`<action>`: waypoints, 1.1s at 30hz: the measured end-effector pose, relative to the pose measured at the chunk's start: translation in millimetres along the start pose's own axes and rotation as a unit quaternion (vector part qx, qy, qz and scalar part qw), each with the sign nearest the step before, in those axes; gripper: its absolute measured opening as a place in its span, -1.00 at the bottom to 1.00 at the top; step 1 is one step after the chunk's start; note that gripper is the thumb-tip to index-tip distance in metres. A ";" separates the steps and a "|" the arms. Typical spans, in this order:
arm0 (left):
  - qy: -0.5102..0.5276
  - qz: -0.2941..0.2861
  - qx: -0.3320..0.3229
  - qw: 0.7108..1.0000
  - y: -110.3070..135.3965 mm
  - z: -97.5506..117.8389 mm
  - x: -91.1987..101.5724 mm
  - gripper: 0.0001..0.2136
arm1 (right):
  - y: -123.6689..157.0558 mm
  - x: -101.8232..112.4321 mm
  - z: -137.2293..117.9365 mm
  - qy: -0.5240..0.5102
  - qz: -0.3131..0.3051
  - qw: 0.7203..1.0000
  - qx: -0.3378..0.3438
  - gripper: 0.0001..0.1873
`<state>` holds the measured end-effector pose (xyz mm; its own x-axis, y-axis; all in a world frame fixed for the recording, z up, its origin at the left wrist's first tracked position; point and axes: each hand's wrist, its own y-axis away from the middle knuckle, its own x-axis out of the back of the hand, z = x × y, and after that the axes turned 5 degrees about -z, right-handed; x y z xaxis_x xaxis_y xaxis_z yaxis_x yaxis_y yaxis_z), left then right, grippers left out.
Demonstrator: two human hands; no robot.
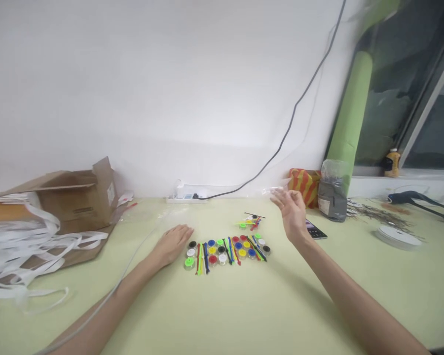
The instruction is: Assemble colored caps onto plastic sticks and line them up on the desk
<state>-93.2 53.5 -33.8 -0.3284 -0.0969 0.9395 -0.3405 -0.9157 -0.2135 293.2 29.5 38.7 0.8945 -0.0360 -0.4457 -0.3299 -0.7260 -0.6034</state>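
Note:
My left hand (pixel 173 242) lies on the table with its fingers stretched out, just left of a group of small round pieces and coloured sticks. My right hand (pixel 293 209) is raised over the right side, its fingers closed on a piece of clear plastic film (pixel 268 191); whether it is a bag is hard to tell. Between my hands, round pieces with coloured tops, such as a green one (pixel 189 263), stand in clusters. Bundles of thin arrow-tipped sticks (pixel 206 258) lie between them. A small loose pile of sticks and pieces (pixel 251 222) sits behind.
At left stand an open cardboard box (pixel 77 202) and a heap of white ribbon (pixel 33 251). A power strip (pixel 187 199) lies by the wall. On the right are a phone (pixel 315 230), a grey bag (pixel 332 199) and a white roll (pixel 397 237). A thin cable crosses my left forearm.

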 end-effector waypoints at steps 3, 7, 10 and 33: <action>0.035 0.042 -0.009 0.998 4.9 7.4 8.0 -0.52 | 13.8 -25.6 -2.4 0.028 -0.027 0.999 -0.031 -0.70; 0.067 0.124 -0.055 0.988 11.5 29.2 23.8 -0.58 | 31.4 -56.0 -0.3 0.001 -0.041 0.996 -0.075 -0.69; 0.083 0.145 -0.117 0.979 18.5 55.6 33.7 -0.62 | 48.8 -74.7 9.1 -0.048 -0.047 0.989 -0.131 -0.67; 0.459 0.142 -0.101 0.871 51.7 139.0 27.8 -0.58 | 122.2 -102.6 4.0 0.105 -0.264 0.928 -0.240 -0.59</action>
<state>2.5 -50.7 18.5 -0.9592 0.1308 0.2508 -0.2495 -0.8090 -0.5323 159.9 -52.8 8.0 0.9490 0.3152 -0.0025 0.2985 -0.9014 -0.3136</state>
